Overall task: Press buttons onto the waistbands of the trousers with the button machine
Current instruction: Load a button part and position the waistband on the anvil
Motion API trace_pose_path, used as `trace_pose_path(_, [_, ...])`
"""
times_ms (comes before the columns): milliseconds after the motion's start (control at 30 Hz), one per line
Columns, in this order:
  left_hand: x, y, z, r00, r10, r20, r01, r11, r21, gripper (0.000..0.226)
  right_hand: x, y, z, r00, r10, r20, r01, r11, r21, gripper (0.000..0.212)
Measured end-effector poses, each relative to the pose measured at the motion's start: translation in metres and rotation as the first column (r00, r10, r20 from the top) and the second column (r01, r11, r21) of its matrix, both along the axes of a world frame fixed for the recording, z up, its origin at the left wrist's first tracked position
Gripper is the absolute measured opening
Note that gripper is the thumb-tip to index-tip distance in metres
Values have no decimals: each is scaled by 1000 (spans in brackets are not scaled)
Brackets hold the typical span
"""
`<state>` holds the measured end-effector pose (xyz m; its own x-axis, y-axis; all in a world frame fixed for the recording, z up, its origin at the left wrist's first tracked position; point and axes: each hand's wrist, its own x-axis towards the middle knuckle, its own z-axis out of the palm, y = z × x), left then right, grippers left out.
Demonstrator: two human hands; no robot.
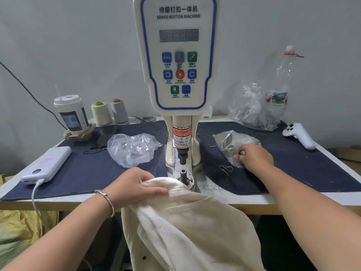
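Holding the cream trousers (187, 227) at the near edge of the table (254, 202), the left hand (136, 186) curls its fingers over the bunched waistband, just near-left of the lower die (183, 174) of the one button machine (178, 55), which stands at the table's middle. The right hand (254, 156) reaches right of the machine into a small clear bag (232, 143) of metal parts, fingers bent at its mouth — whether they pinch anything I cannot tell. Clear plastic bags number three: this one, another (132, 148) left of the machine, and a larger one (254, 108) at the far right. Two thread cones (110, 112) stand far left beside one lidded cup (71, 112). One white power bank (46, 165) lies at the left edge with a cable plugged in; one white controller (299, 134) lies at the right. One empty plastic bottle (281, 81) stands behind the large bag. Dark blue cloth (88, 173) covers the table either side of the machine — the trousers drape over the near edge.
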<state>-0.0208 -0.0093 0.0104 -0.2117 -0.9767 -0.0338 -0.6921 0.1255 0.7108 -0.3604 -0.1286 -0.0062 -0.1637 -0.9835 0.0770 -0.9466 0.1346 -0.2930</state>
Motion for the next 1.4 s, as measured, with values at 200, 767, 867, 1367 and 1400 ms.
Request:
trace_pose_path(200, [5,-4,-24,983,44,181,-43,999,-5,42,0,7,-18,999,-32,13,34,988,-151,11])
trace_pose_path(767, [3,-7,-34,989,86,118,-87,996,8,34,2,11,-13,989,-16,144,33,992,-119,22])
trace_pose_path(867, [1,-6,-34,988,106,111,-108,994,14,37,4,15,-15,995,14,99,6,980,-197,14])
trace_pose_path(1367, [-1,-4,-32,985,133,109,-137,990,22,54,36,73,9,195,142,971,152,973,-173,11])
trace_pose_path(1400, [-1,-4,-32,985,134,105,-137,990,26,55,41,76,10,138,125,982,123,982,-143,10])
